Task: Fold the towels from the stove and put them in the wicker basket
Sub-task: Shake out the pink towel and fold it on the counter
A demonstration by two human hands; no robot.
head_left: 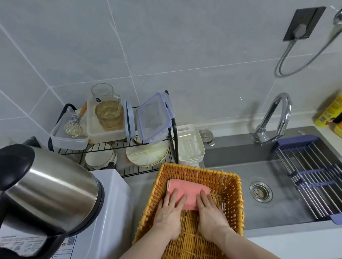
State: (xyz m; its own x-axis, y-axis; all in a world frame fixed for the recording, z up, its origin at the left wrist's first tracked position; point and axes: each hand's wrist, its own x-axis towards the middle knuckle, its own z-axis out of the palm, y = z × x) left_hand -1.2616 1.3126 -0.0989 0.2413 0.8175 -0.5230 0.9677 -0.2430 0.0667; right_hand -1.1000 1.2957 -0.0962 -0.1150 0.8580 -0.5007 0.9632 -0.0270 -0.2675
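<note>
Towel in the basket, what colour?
Pink, plain. Head view shows the towel folded in the wicker basket.

You're in a home kitchen. Grey tiled wall [159, 38] behind a grey counter with a sunk sink [244, 215], chrome faucet [275, 117] over it, roll-up drying rack [317, 175] across its right side. Dish rack [126, 149] at the wall holds plates, bowls, plastic containers, a whisk and a glass jug. Steel electric kettle [40, 201] at your left on a white appliance. Yellow detergent bottles [336, 114] far right. Wall socket [303, 24] with a plug in it.
</note>
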